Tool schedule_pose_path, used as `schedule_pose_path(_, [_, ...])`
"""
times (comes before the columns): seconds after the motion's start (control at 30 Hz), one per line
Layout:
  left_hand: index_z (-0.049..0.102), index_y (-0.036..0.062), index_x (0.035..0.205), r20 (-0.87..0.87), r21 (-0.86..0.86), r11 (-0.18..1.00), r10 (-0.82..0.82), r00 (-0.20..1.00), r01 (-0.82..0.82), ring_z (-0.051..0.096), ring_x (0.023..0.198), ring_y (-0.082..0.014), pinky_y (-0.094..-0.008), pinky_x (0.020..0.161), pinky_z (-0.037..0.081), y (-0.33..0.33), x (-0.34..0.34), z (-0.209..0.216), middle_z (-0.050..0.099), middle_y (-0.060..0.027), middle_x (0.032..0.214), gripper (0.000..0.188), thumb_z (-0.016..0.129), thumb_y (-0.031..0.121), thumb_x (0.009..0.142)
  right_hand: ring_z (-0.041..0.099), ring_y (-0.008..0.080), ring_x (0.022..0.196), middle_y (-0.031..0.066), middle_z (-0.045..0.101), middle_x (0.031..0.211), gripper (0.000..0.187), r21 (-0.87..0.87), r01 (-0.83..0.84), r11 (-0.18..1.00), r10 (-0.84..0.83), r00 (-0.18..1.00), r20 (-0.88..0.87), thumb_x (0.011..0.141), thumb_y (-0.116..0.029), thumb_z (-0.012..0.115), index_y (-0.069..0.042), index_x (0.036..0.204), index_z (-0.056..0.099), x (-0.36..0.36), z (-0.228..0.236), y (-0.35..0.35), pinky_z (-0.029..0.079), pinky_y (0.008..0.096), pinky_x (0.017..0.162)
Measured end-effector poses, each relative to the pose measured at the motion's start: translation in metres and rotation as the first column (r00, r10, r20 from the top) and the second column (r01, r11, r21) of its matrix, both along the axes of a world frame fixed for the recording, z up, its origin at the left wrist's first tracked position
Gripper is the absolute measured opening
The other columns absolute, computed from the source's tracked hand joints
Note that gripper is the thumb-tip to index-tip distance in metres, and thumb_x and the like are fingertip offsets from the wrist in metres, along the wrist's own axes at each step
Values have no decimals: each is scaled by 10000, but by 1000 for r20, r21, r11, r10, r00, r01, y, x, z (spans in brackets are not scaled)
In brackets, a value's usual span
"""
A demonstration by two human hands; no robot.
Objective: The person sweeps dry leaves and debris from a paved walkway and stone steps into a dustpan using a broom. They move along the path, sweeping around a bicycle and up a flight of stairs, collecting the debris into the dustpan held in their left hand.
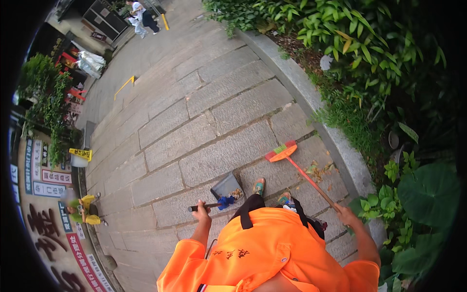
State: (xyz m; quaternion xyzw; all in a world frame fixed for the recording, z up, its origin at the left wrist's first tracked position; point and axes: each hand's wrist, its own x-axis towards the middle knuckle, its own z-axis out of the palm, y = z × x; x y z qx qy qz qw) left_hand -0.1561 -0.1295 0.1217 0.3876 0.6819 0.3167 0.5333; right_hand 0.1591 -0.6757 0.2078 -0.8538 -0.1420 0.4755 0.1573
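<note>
My left hand [202, 212] is wrapped round the black handle of a long-handled dustpan. Its grey pan [225, 187] rests on the paving in front of my feet, with dry leaves and bits of litter inside. Something blue [225, 202] is fixed or tied on the handle by the pan. In my right hand [345, 214] is the shaft of a broom [311, 180]. The orange head with red and green bristles lies tilted over the stones, ahead and to the right of the pan. A patch of fallen leaves [318, 171] lies beside the shaft.
A stone kerb [311, 95] edges a bed of leafy shrubs [350, 34] on the right. At the left, a person in yellow trousers [87, 209] is by a wall with signs. Another person [141, 17] stands far off near yellow posts [164, 22].
</note>
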Motion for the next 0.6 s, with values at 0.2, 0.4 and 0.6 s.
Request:
schedule_pose_path(0.2, [543,13,775,23,27,999,27,999,-28,545,433,-186,-288,354,456,-13,6,-10,612,-109,677,201,645,180,818,584,337,994,226,586,1109,532,-212,54,976,-78,991,-107,849,-146,518,-92,1359,378,-27,66,-79,449,382,839])
schedule_pose_path(0.4, [544,19,856,36,-89,996,13,999,-10,514,452,-144,-228,379,413,-20,0,-12,595,-91,730,190,610,198,858,591,228,739,173,595,1078,500,-196,284,939,-318,932,-172,890,-117,501,-135,1373,373,7,117,-5,482,367,628])
schedule_pose_path(0.6, [575,-4,837,-9,-31,979,-202,979,202,526,473,-151,-241,420,441,-14,56,40,591,-91,721,263,606,256,854,482,154,488,95,535,706,515,269,152,951,-201,966,163,877,-101,514,-171,1370,385,19,-67,-23,417,334,456])
